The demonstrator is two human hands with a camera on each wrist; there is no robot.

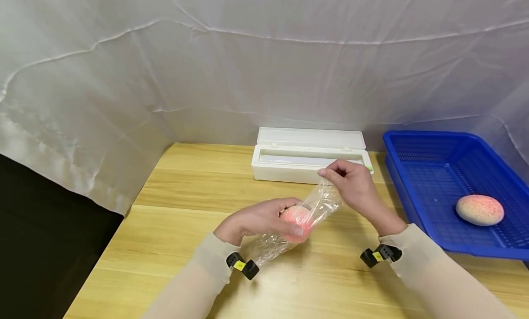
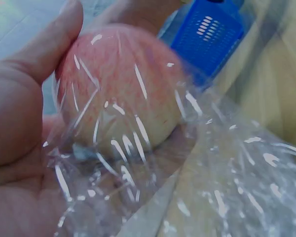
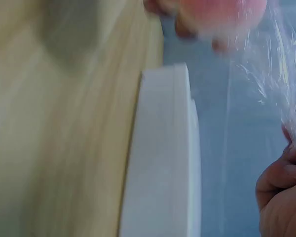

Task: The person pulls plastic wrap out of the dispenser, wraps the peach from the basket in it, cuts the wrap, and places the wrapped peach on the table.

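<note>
1. As grey cloth hangs behind a wooden bench, a person's left hand holds a pink-and-cream fruit above the surface, thumb and fingers curved round its sides.
2. Clear film lies creased across the fruit, one end trailing down beside the left wrist, where a black wrist camera is worn, the other running up to the right.
3. Beyond the fruit, a long white box stands on the bench near the cloth, its lid raised at the rear.
4. By the box's right end, the right hand pinches the film's upper end between thumb and bent fingers.
5. At far right, a blue basket with perforated walls holds a second fruit, also pink and cream.
</note>
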